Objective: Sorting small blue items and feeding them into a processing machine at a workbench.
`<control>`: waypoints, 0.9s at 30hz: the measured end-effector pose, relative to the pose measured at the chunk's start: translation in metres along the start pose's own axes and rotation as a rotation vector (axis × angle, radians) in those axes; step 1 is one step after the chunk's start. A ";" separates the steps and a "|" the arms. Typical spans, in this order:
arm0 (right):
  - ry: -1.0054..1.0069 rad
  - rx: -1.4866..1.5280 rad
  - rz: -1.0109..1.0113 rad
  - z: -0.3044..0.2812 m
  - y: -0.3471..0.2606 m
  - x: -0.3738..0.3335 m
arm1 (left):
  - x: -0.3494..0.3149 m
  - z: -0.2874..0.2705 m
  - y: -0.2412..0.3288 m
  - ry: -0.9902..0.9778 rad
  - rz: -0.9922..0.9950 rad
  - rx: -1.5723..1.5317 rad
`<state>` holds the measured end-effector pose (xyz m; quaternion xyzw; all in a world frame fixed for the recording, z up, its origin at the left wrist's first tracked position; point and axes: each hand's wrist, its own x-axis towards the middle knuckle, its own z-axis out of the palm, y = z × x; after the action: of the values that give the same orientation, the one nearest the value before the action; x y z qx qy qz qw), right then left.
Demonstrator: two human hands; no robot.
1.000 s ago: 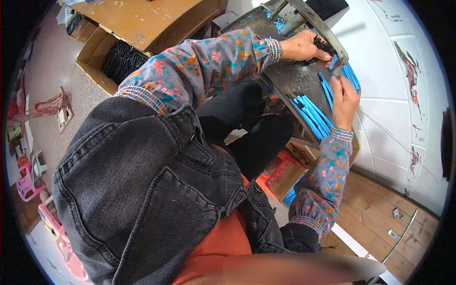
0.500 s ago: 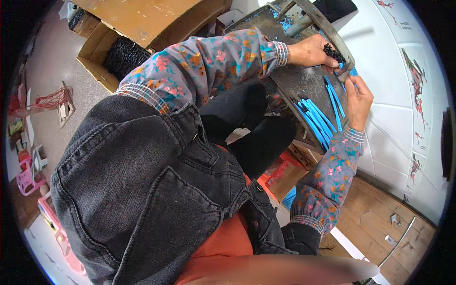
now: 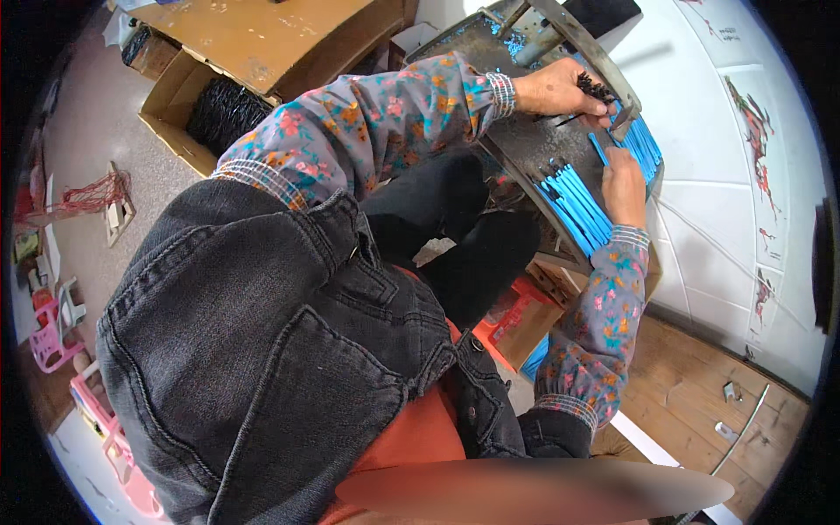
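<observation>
Over the table, the left hand holds small black pieces — the right hand is beside blue sticks on the table. Left of the table: a cardboard box — black strips inside.

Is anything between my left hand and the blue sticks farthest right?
Yes: seen from above, a metal piece stands between your left hand, holding black bits, and those blue sticks.
</observation>
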<state>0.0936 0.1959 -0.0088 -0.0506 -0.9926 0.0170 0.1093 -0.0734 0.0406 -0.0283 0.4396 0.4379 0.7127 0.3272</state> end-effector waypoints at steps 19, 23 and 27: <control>0.238 0.698 0.277 -0.031 -0.036 0.024 | -0.003 -0.001 0.005 0.083 0.001 0.114; 0.169 0.371 0.072 -0.051 -0.036 0.026 | 0.001 0.000 0.004 0.042 0.063 0.276; 0.206 0.508 0.200 -0.043 -0.021 0.013 | 0.002 -0.003 -0.007 0.042 0.042 0.173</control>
<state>0.0888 0.1771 0.0370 -0.1206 -0.9304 0.2704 0.2163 -0.0767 0.0441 -0.0344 0.4603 0.4952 0.6881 0.2635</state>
